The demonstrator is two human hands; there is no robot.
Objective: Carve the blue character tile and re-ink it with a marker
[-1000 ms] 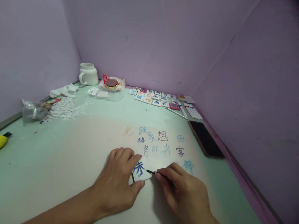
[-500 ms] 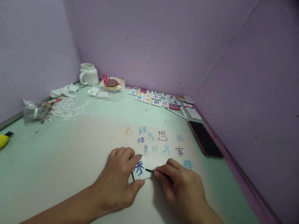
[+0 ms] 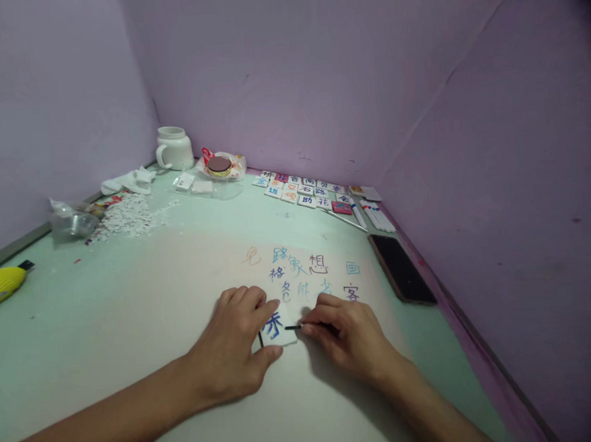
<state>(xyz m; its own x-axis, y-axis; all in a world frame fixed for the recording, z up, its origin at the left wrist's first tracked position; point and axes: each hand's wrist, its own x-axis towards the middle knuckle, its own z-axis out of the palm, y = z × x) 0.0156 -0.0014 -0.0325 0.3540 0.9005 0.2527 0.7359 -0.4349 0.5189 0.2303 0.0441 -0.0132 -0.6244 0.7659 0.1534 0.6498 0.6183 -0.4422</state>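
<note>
A small white tile (image 3: 287, 338) with a blue handwritten character lies on the table sheet. My left hand (image 3: 236, 345) grips it from the left, thumb at the near edge and index finger at the far edge. My right hand (image 3: 350, 338) pinches a slim dark pen-like tool (image 3: 293, 327). Its thin tip points left over the tile, just right of the blue strokes. Whether that tip is a blade or a nib I cannot tell. Colored handwritten characters (image 3: 318, 265) mark the surface beyond both hands.
Several lettered tiles (image 3: 306, 188) lie in rows at the back, near white markers (image 3: 378, 216). A phone (image 3: 402, 269) rests at right. White shavings (image 3: 130, 218), a mug (image 3: 175, 148) and a plastic bag (image 3: 72, 220) stand back left. A yellow object (image 3: 2, 285) is far left.
The tool has tilted closer to level, and my right hand sits slightly farther left and higher in view. My left hand keeps its grip on the tile. The whole view has shifted a little.
</note>
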